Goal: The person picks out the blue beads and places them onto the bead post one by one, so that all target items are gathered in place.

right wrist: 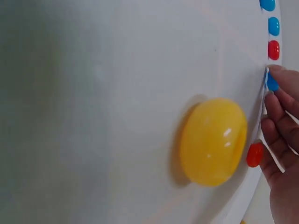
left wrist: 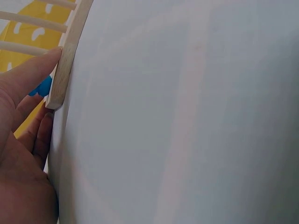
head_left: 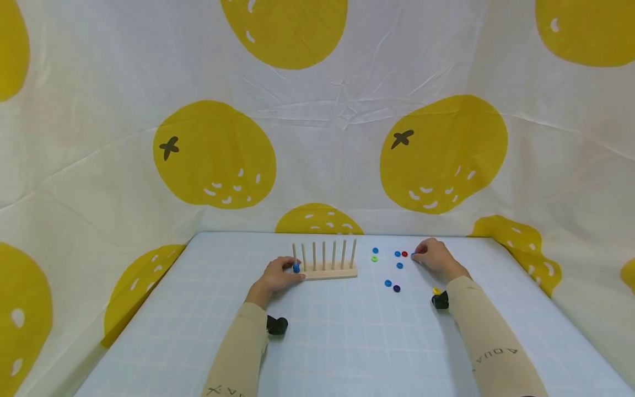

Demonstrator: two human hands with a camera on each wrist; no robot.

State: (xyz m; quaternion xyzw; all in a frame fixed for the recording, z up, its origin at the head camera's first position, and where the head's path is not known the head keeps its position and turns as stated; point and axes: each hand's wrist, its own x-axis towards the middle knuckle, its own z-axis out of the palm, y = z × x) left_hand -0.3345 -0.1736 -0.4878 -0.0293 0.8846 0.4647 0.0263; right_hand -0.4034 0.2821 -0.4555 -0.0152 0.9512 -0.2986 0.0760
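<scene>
A wooden peg rack (head_left: pixel 329 273) with a row of upright pegs stands on the table. My left hand (head_left: pixel 278 275) grips its left end, thumb on the front of the base (left wrist: pixel 70 60) and fingers around the end. Blue beads (head_left: pixel 296 268) sit low on the leftmost peg, partly covered by the thumb in the left wrist view. Over on the right, my right hand (head_left: pixel 439 259) pinches a blue bead (right wrist: pixel 272 82) between thumb and fingertips at the tabletop. A red bead (right wrist: pixel 254 155) lies by its little finger; the head view hides that one.
Left of the right hand lie a red bead (head_left: pixel 404 254), several blue beads (head_left: pixel 399 266), a green bead (head_left: pixel 374 258) and a dark purple bead (head_left: pixel 396 288). A yellow bead (head_left: pixel 436 290) is beside the right wrist. Patterned cloth (head_left: pixel 317 165) hangs behind the table.
</scene>
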